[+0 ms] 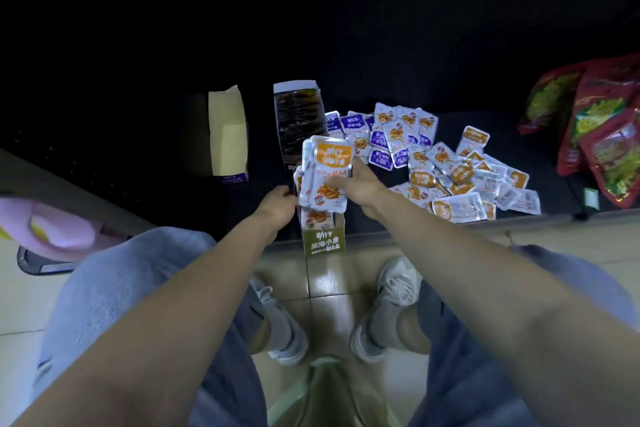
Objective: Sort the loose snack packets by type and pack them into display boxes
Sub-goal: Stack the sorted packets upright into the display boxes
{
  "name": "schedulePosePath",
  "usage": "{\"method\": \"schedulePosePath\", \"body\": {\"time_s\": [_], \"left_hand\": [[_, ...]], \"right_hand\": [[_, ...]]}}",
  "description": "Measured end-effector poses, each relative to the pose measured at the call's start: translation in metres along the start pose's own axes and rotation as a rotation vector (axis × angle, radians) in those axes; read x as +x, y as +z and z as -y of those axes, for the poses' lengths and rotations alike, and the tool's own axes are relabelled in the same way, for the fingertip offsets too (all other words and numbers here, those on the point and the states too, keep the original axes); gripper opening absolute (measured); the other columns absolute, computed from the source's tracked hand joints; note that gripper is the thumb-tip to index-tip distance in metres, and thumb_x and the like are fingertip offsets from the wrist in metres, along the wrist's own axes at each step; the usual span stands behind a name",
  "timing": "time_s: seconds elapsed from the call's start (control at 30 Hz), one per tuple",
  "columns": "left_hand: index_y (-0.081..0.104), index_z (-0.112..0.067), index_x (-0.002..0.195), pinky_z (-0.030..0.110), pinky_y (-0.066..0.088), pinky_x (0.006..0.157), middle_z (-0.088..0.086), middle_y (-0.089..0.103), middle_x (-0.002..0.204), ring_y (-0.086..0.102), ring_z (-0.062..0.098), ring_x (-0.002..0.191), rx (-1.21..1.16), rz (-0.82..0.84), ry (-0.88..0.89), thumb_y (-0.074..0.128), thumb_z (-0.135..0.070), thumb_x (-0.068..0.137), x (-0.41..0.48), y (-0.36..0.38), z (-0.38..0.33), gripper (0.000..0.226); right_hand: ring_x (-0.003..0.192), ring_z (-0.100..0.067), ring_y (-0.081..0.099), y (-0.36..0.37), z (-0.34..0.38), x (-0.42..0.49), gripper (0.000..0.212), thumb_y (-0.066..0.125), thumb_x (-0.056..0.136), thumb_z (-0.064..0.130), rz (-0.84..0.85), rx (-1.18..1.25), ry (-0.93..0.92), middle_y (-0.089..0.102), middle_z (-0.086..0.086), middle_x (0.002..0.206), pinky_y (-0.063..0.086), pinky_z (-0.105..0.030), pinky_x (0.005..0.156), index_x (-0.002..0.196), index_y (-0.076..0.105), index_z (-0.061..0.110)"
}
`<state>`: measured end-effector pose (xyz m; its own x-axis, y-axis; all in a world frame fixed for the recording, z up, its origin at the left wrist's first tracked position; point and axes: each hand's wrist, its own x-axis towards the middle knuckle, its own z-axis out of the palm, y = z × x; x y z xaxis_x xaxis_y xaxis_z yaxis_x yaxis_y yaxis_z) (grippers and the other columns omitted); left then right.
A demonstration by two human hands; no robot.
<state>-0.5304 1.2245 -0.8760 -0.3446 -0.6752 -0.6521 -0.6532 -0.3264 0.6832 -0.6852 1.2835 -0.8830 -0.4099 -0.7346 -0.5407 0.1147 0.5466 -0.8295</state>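
Our right hand (356, 184) clamps the glossy orange-and-silver packet stack (325, 177), our left hand (280, 206) grips the olive cardboard display box (322, 243); slick packets could slide out.

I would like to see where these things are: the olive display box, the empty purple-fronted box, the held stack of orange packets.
olive display box (323, 243): head view, printed front panel.
empty purple-fronted box (229, 140): head view, pale inner wall.
stack of orange packets (333, 153): head view, top packet's orange label.
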Motion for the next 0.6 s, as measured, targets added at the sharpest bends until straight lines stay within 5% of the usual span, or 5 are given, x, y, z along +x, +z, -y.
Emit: {"method": "schedulePosePath", "body": {"time_s": [0.27, 0.43, 0.6], "left_hand": [[0.041, -0.018, 0.134, 0.034, 0.055, 0.067, 0.004, 0.061, 0.105, 0.062, 0.018, 0.082, -0.059, 0.142, -0.073, 0.057, -0.01, 0.093, 0.013, 0.012, 0.001, 0.045], [0.045, -0.022, 0.134, 0.042, 0.058, 0.076, 0.003, 0.063, 0.101, 0.066, 0.023, 0.087, -0.025, 0.123, -0.056, 0.054, -0.009, 0.093, 0.021, 0.012, 0.001, 0.044], [0.048, -0.025, 0.129, 0.043, 0.056, 0.085, 0.002, 0.063, 0.099, 0.066, 0.024, 0.094, 0.015, 0.135, -0.031, 0.054, -0.014, 0.095, 0.019, 0.014, 0.0, 0.037]], "right_hand": [[0.107, -0.021, 0.063, 0.009, -0.015, 0.018, 0.035, 0.066, 0.09, 0.012, 0.041, -0.057, 0.009, 0.065, -0.007, 0.118, 0.052, -0.041, 0.095, 0.121, 0.051, 0.012], [0.116, -0.024, 0.053, 0.006, -0.026, 0.023, 0.033, 0.071, 0.078, 0.043, 0.033, -0.313, 0.013, 0.054, 0.0, 0.118, 0.043, -0.048, 0.103, 0.104, 0.05, 0.038], [0.128, -0.026, 0.025, 0.008, -0.026, 0.021, 0.05, 0.067, 0.087, 0.033, 0.029, -0.604, -0.003, 0.026, -0.009, 0.134, 0.029, -0.038, 0.111, 0.13, 0.044, 0.019]]}}
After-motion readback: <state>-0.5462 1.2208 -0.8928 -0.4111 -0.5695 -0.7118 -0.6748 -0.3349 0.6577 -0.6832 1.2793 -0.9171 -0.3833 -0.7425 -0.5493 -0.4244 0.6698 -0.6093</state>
